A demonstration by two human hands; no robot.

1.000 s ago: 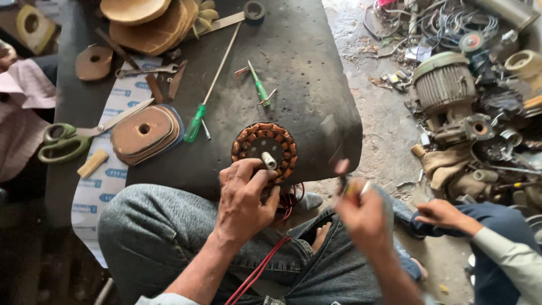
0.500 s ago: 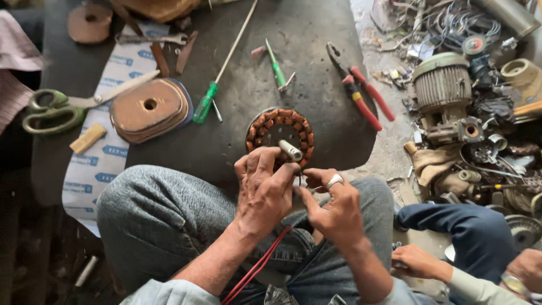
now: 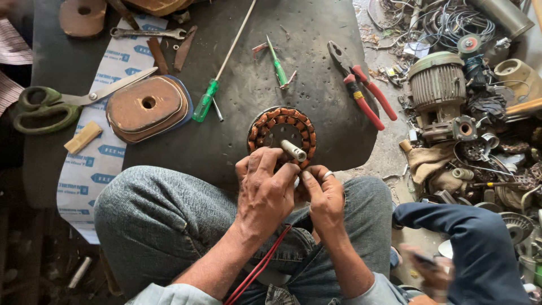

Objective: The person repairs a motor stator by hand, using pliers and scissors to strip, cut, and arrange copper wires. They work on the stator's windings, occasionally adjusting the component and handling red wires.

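- Working both hands at the near edge of the stator (image 3: 281, 135), which lies flat at the front edge of the dark worktop (image 3: 169, 152), just past the knees.
- Left hand (image 3: 265, 189): fingers curled onto the stator's near rim, pinching something small; what exactly is hidden.
- Right hand (image 3: 324, 195): fingers bent in toward the same spot, touching the left fingers; ring on one finger. Grasping what, cannot tell.
- Progress, judged: copper coils sit wound all round the ring and the white shaft (image 3: 293, 150) sticks up from its middle, so winding looks done; work on leads at the near rim looks unfinished.
- Red wires (image 3: 257, 271) run from under the left wrist down over the lap.
- Around: red pliers (image 3: 364, 93) just right of stator; green screwdriver (image 3: 210, 96) and small green screwdriver (image 3: 278, 63) beyond it; brown formers (image 3: 148, 107) and scissors (image 3: 56, 101) left.
- In the way: nothing between hands and stator; pliers close by.
- Another person's blue sleeve (image 3: 468, 243) at lower right, apart; motor (image 3: 439, 85) and scrap on floor beyond.
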